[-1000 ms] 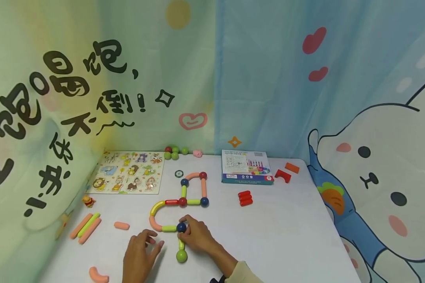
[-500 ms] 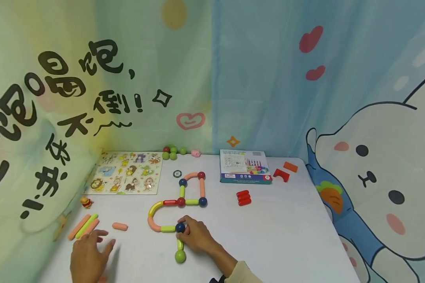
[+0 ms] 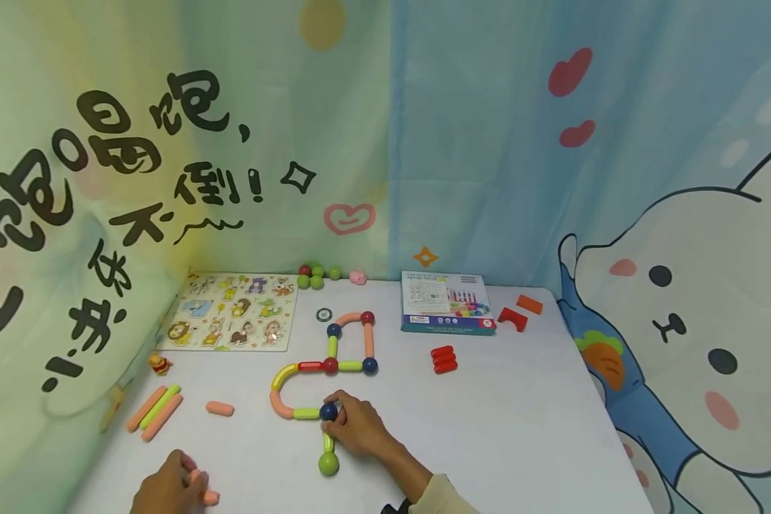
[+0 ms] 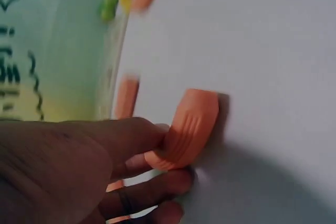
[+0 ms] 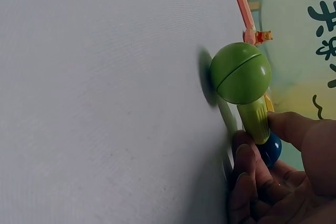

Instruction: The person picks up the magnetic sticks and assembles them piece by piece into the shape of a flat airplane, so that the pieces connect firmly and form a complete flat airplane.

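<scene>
My left hand (image 3: 167,487) is at the lower left of the head view, thumb and fingers pinching a curved salmon-coloured magnetic rod (image 4: 191,127) close over the table. In the right wrist view, my right hand (image 5: 315,156) grips a short yellow-green magnetic rod (image 5: 254,121). A large green ball (image 3: 328,464) caps that rod's near end, and a dark blue ball (image 3: 328,412) joins its far end. From the blue ball, a chain of straight and curved rods (image 3: 306,413) bends left, then back to a closed loop with red and blue balls.
Salmon and green rods (image 3: 160,417) lie at the left, with a short salmon rod (image 3: 220,408) nearby. An animal picture board (image 3: 231,312), several green balls (image 3: 318,283) and a toy box (image 3: 448,303) stand at the back. Red rods (image 3: 444,360) lie right of the chain.
My left hand has moved left and toward the table's near side, away from the chain, and has taken hold of the curved salmon rod. My right hand stays at the green rod.
</scene>
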Action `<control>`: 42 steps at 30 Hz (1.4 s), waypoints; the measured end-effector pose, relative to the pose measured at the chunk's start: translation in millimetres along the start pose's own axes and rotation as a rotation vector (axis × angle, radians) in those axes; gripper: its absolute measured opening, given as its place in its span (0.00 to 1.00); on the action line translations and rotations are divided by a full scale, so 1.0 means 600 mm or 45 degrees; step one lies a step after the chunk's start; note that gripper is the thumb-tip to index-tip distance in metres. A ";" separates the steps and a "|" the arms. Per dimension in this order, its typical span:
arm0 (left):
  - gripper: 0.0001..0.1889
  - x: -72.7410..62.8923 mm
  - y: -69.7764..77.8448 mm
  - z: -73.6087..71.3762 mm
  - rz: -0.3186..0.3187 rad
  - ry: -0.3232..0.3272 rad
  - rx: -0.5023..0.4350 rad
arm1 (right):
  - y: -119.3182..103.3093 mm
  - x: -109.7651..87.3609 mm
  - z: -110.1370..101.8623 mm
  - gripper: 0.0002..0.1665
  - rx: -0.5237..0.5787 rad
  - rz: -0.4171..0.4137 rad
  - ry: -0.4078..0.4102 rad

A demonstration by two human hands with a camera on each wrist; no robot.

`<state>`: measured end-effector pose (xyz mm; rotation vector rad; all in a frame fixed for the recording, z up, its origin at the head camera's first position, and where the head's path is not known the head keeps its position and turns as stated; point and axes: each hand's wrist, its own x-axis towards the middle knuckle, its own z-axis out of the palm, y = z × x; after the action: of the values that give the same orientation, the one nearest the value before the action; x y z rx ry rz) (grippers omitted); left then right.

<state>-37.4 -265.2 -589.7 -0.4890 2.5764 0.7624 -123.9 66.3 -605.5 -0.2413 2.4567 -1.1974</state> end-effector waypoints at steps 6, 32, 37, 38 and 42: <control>0.12 0.004 0.101 0.061 0.217 0.054 -0.061 | 0.002 0.000 0.003 0.25 0.013 -0.006 0.008; 0.11 0.113 0.179 0.073 0.789 0.321 -0.044 | -0.065 -0.053 0.091 0.20 -0.997 -0.489 0.150; 0.10 0.118 0.180 0.077 0.775 0.277 -0.034 | -0.061 -0.054 0.096 0.11 -0.855 -0.564 0.138; 0.10 0.117 0.180 0.077 0.774 0.279 -0.027 | -0.060 -0.056 0.092 0.10 -0.769 -0.569 0.108; 0.09 0.110 0.183 0.079 0.755 0.311 0.009 | -0.052 -0.065 0.061 0.10 -0.321 -0.541 -0.047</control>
<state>-128.3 -165.6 -609.5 0.2216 2.9869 0.9231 -73.6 33.5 -590.5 -0.8847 2.5983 -1.0168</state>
